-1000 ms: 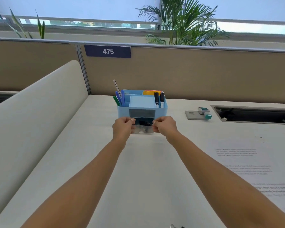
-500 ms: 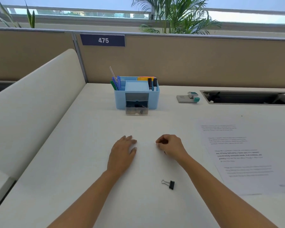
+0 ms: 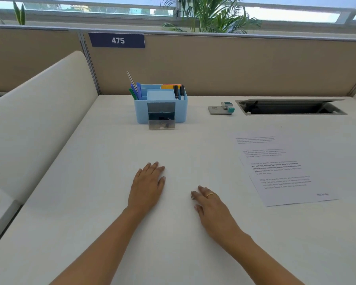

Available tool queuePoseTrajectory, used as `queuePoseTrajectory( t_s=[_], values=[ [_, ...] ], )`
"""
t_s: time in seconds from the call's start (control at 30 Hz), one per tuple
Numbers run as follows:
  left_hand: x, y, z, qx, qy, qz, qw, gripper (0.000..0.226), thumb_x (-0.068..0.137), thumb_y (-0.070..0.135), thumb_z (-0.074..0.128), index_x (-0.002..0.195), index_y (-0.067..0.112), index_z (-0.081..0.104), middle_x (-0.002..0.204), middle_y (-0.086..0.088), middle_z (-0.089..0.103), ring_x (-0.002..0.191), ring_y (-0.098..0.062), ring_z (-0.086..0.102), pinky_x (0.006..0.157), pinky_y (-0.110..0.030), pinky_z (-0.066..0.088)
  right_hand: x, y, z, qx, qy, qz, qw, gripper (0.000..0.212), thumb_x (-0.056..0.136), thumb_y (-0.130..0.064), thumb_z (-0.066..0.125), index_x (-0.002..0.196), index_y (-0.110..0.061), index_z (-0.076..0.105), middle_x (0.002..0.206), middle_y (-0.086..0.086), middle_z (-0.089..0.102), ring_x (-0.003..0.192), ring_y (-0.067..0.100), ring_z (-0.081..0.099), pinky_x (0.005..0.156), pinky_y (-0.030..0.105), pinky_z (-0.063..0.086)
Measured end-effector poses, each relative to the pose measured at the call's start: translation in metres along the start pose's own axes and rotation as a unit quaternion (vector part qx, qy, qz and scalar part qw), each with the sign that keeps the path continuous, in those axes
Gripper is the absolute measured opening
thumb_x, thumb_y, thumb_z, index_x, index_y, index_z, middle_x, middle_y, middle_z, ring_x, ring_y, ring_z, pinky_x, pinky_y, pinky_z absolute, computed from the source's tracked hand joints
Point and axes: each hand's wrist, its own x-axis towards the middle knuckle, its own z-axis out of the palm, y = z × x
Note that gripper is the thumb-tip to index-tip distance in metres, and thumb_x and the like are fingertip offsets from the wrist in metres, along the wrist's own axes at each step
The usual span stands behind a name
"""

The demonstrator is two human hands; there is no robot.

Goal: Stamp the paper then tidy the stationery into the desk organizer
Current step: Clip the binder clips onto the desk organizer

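- Head view: printed paper (image 3: 284,167) lies flat on the white worktop (image 3: 90,202), to the right of both hands. A small mark sits near its lower right corner.
- Judged light and limp, the sheet would slide on the smooth surface. Hold it down with a flat palm, or lift it by an edge.
- Stamp (image 3: 226,106), with a teal cap, rests on a grey pad well behind the paper, just left of the cable hatch (image 3: 292,106). It is judged small, rigid and light, best taken by its two sides.
- Blue desk organizer (image 3: 160,108) stands at the back centre and holds pens (image 3: 136,92) and markers (image 3: 178,91). Its clear drawer (image 3: 161,124) is pulled out, and a light push on the front should seat it.
- Left hand (image 3: 147,187): palm down on the worktop, fingers straight and together, holding nothing.
- Right hand (image 3: 211,204): palm down, fingers nearly straight. A small dark object (image 3: 192,196) shows at the forefinger tip, too small to name, and it looks touched, not visibly pinched.
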Motion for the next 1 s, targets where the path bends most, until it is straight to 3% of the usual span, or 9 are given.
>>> queuePoseTrajectory(
  t_s=[0.13,0.2,0.27,0.37,0.47,0.63,0.83,1.0],
  values=[
    [-0.004,0.001,-0.001,0.005,0.0,0.0,1.0,0.041,0.099,0.028,0.033,0.14,0.024,0.035,0.153,0.006,0.025,0.144,-0.011,0.013,0.116,-0.029,0.005,0.001,-0.002,0.001,-0.031,0.048,-0.027,0.998,0.038,0.098,-0.021,0.037,0.135,-0.015,0.043,0.14,-0.006,0.041,0.135,0.013,0.033,0.103,0.022,0.026],
    [-0.005,0.001,-0.001,0.007,0.0,0.001,1.0,0.041,0.099,0.028,0.033,0.14,0.024,0.035,0.153,0.007,0.025,0.143,-0.01,0.013,0.116,-0.028,0.005,0.006,-0.001,0.002,-0.011,0.04,-0.037,0.998,0.029,0.097,-0.014,0.037,0.12,-0.01,0.053,0.126,0.001,0.05,0.121,0.022,0.044,0.092,0.028,0.036],
    [-0.004,0.0,0.0,0.006,-0.001,0.004,1.0,0.041,0.099,0.028,0.033,0.14,0.025,0.036,0.153,0.007,0.025,0.143,-0.01,0.013,0.116,-0.028,0.005,0.016,0.004,0.004,-0.005,0.047,-0.028,0.998,0.024,0.096,-0.015,0.037,0.104,-0.006,0.058,0.109,0.005,0.054,0.107,0.023,0.05,0.08,0.022,0.041],
    [-0.002,-0.003,-0.001,-0.023,-0.001,-0.002,1.0,0.039,0.098,0.029,0.037,0.136,0.025,0.042,0.151,0.008,0.029,0.142,-0.009,0.017,0.116,-0.027,0.008,0.033,0.0,-0.003,-0.042,0.057,-0.027,0.997,0.025,0.096,-0.013,0.039,0.096,0.0,0.061,0.094,0.008,0.058,0.096,0.022,0.051,0.076,0.024,0.041],
    [0.005,-0.007,-0.006,-0.042,0.013,-0.005,0.999,0.035,0.095,0.027,0.044,0.129,0.023,0.049,0.144,0.006,0.041,0.137,-0.01,0.03,0.111,-0.026,0.019,0.053,-0.011,-0.014,-0.062,0.05,-0.052,0.995,0.02,0.09,-0.01,0.042,0.09,0.001,0.059,0.081,0.01,0.056,0.08,0.024,0.048,0.065,0.027,0.031],
    [0.038,-0.015,-0.021,-0.053,0.015,-0.014,0.998,0.034,0.093,0.025,0.049,0.126,0.018,0.052,0.139,0.001,0.047,0.131,-0.015,0.039,0.106,-0.028,0.029,0.107,-0.028,-0.028,-0.053,0.034,-0.086,0.994,0.022,0.089,-0.009,0.046,0.101,0.0,0.062,0.099,0.016,0.065,0.096,0.029,0.055,0.08,0.033,0.04],
    [0.099,-0.018,-0.044,0.009,0.022,-0.017,1.0,0.04,0.094,0.029,0.048,0.133,0.018,0.046,0.145,-0.002,0.041,0.133,-0.017,0.036,0.11,-0.031,0.029,0.185,-0.044,-0.042,-0.041,0.059,-0.091,0.993,0.02,0.091,-0.009,0.049,0.101,0.0,0.064,0.103,0.015,0.062,0.094,0.027,0.056,0.071,0.024,0.035],
    [0.15,-0.022,-0.062,0.114,0.045,0.024,0.992,0.053,0.092,0.031,0.053,0.14,0.017,0.035,0.152,-0.003,0.028,0.142,-0.02,0.022,0.115,-0.034,0.02,0.241,-0.051,-0.054,-0.011,0.123,-0.083,0.989,0.017,0.091,-0.008,0.05,0.094,0.001,0.065,0.099,0.017,0.064,0.088,0.026,0.057,0.076,0.03,0.047]
  ],
)
